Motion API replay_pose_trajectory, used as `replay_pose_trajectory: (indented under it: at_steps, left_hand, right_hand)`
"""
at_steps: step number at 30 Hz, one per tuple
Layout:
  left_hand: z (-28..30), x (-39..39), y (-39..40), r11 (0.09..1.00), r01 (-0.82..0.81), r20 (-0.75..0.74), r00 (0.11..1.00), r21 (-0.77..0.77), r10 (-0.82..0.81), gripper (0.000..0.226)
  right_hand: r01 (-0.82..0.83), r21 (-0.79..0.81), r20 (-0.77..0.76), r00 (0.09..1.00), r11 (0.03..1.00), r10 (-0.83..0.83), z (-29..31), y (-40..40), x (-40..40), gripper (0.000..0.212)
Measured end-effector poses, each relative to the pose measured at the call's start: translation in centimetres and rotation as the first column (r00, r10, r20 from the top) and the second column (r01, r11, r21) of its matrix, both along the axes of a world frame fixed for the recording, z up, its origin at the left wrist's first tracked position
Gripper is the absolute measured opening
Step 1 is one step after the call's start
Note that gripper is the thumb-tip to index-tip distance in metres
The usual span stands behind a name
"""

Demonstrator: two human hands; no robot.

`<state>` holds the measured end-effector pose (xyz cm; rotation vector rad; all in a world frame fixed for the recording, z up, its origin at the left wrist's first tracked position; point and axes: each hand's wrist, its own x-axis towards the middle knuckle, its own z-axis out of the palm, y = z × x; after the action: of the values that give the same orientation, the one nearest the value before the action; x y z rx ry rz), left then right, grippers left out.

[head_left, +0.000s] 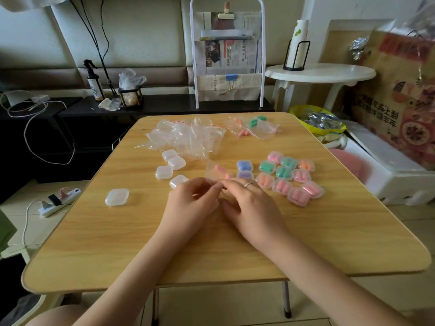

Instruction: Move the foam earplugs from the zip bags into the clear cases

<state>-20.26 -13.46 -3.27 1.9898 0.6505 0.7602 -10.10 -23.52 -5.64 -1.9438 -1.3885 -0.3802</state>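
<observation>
Head view: left hand and right hand both pinch the mouth of a small clear zip bag of pink foam earplugs, just left of the cluster of filled clear plastic cases. Opening step, I judge; next, pull the seal apart

Beyond the fingers lie 5 empty clear cases, 13 filled cases, and 2 hands meet.

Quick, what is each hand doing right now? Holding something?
Left hand: pinches the near edge of the zip bag with pink earplugs inside.
Right hand: pinches the same bag's edge.
</observation>
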Motion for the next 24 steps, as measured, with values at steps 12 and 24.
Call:
replay_pose_trajectory:
  at_steps: [12, 24]
  left_hand:
    - [-0.09, 0.54, -0.12, 0.988, -0.128, 0.018, 0.992, 0.081, 0.127, 0.014]
    - [-0.06, 0.15, 0.12, 0.990, -0.087, 0.070, 0.993, -0.109, 0.095, 0.012]
  right_hand:
    - [0.026, 0.207, -0.069, 0.998, 0.978, -0.011, 0.07, 0.12, 0.04, 0.016]
    - [0.048, 0.213, 0.018, 0.998, 0.976, -0.053, 0.40, 0.27, -0.65, 0.020]
